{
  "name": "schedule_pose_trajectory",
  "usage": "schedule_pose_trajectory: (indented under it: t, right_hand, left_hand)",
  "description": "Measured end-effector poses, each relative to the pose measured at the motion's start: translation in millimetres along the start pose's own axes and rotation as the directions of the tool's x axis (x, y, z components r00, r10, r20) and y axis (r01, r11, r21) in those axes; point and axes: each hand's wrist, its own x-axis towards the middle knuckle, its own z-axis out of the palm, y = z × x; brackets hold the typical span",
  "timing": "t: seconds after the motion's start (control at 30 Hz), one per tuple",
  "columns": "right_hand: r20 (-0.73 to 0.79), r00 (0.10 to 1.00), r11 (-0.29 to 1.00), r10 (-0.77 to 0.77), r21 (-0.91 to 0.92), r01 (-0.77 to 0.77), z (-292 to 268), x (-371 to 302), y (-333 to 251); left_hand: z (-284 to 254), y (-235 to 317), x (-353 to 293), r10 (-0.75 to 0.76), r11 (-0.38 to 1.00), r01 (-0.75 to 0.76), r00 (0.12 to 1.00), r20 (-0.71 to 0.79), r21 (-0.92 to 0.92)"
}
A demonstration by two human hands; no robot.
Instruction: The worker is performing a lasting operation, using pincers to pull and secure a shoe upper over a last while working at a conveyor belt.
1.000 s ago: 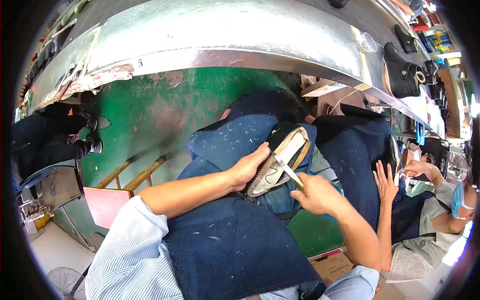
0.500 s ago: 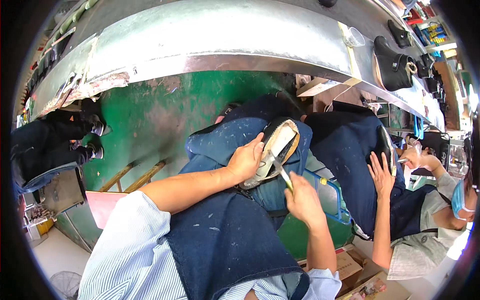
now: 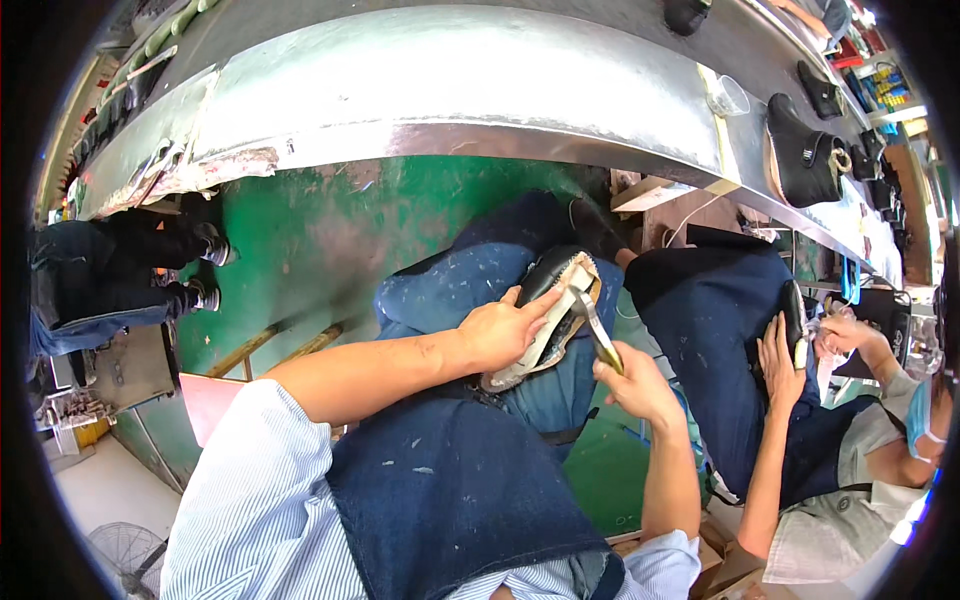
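On my lap lies a black shoe [image 3: 548,345], its pale, sole-less underside turned up and a jagged light edge running round it. My left hand [image 3: 503,332] grips its left side, the thumb hidden and the fingers reaching onto the underside. In my right hand [image 3: 640,385] is a slim metal tool [image 3: 592,322] with a yellow-green handle end; its exact kind does not show. The tool's tip rests at or just over the upper part of the underside, close to my left fingertips.
A metal-edged workbench [image 3: 450,80] curves across the far side, with black boots [image 3: 803,160] and a clear plastic cup [image 3: 728,97] at its right. At my right sits a co-worker, whose hand [image 3: 780,360] holds another shoe. Wooden legs [image 3: 245,352] stand at left.
The shoe has turned on my lap, showing more of its black side. My left fingers have stretched further over the underside. The tool has swung steeper, and my right hand has shifted right.
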Motion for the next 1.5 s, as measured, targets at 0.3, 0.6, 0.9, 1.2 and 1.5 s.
schedule_pose_trajectory:
  t: [0.3,0.6,0.9,1.2,1.5]
  right_hand:
    - [-0.295,0.914,0.952,-0.279,-0.213,0.221,26.3,25.6,-6.1]
    - [-0.222,0.944,0.956,-0.244,-0.216,0.197,58.9,-4.6,-1.8]
    - [-0.201,0.956,0.975,-0.216,-0.103,0.198,93.1,-23.1,32.2]
    - [-0.4,0.914,0.598,0.068,0.749,0.283,123.3,-49.6,71.7]
    - [-0.365,0.931,0.595,-0.019,0.744,0.304,107.6,-71.5,63.7]
  left_hand:
    - [-22.7,15.4,-3.3,0.133,0.979,-0.16,0.971,0.201,0.123]
    - [30.5,-20.7,-39.7,-0.155,0.82,0.083,0.985,-0.08,-0.566]
    - [20.9,-31.0,-46.3,0.163,0.866,-0.16,0.986,-0.034,-0.474]
    - [-106.3,17.3,-22.6,0.26,0.947,-0.264,0.964,-0.048,-0.182]
    - [-102.3,74.9,77.5,0.065,0.957,-0.102,0.987,-0.144,-0.27]
